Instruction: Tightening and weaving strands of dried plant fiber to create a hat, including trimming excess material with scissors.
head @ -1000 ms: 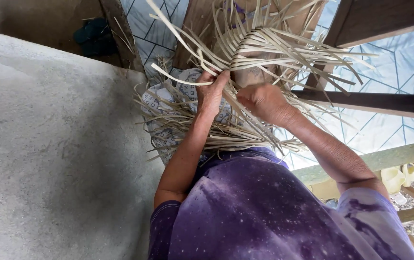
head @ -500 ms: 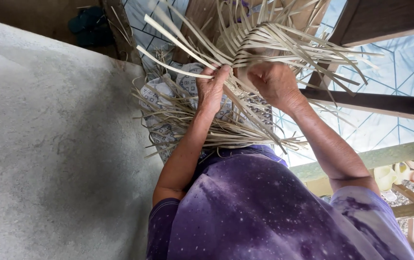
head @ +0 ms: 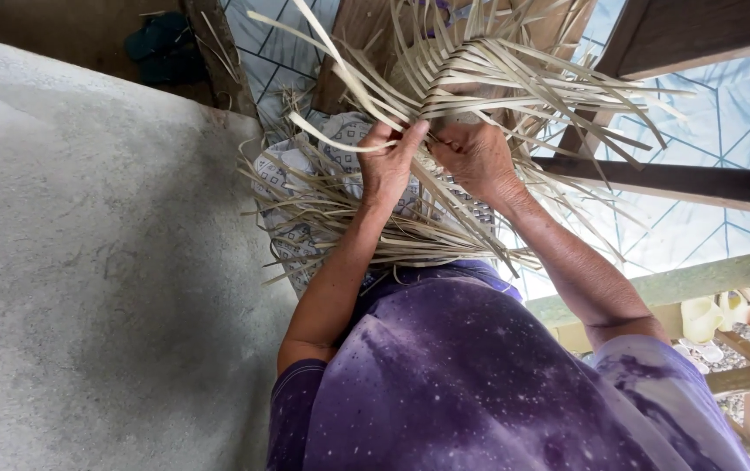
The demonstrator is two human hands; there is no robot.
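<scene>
I see the left hand (head: 388, 166) with fingers closed on a pale strip (head: 327, 139) of the woven strip piece (head: 471, 74), which sits above the lap. The right hand (head: 478, 161) appears to pinch adjacent strips; I cannot confirm this.

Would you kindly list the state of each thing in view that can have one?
Left hand: closed on a pale strip.
Right hand: gripping the woven piece.
Woven piece: partly plaited, unfinished.
Loose strips: unwoven, splayed outward.
Patterned cloth: spread under the strips.
Purple shirt: worn.
</scene>
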